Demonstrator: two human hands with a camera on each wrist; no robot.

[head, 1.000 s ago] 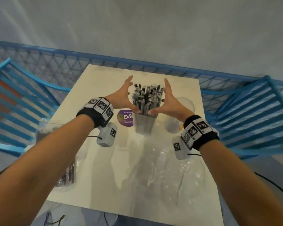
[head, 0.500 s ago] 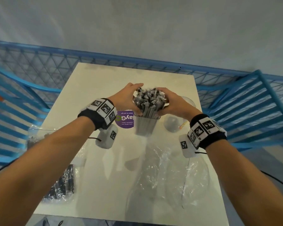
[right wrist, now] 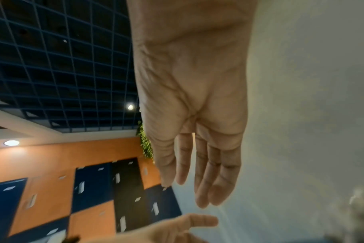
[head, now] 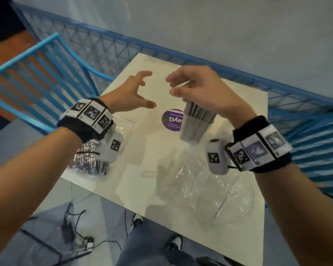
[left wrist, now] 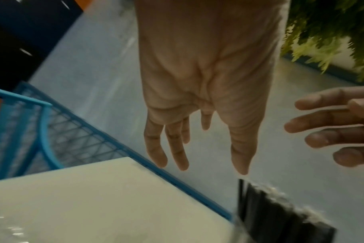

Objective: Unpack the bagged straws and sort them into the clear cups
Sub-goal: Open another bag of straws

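A clear cup (head: 195, 125) packed with upright grey straws (head: 199, 112) stands on the white table (head: 142, 154); the dark straw tips (left wrist: 280, 210) show at the lower right of the left wrist view. My left hand (head: 135, 91) hovers above the table to the left of the cup, fingers spread, holding nothing. My right hand (head: 192, 85) hangs above the cup with relaxed fingers and is empty too; it covers the straw tops in the head view. A plastic bag of dark straws (head: 90, 162) lies at the table's left edge, partly under my left wrist.
An emptied crinkled clear bag (head: 196, 179) lies on the near right of the table. A round purple sticker (head: 172, 120) sits left of the cup. Blue mesh railing (head: 96, 45) and blue slatted chairs (head: 27, 73) surround the table. Cables lie on the floor (head: 75, 237).
Both hands have let go of the straw bundle and lifted above the cup, fingers spread. The camera has tilted and swung, so the table sits more to the right.
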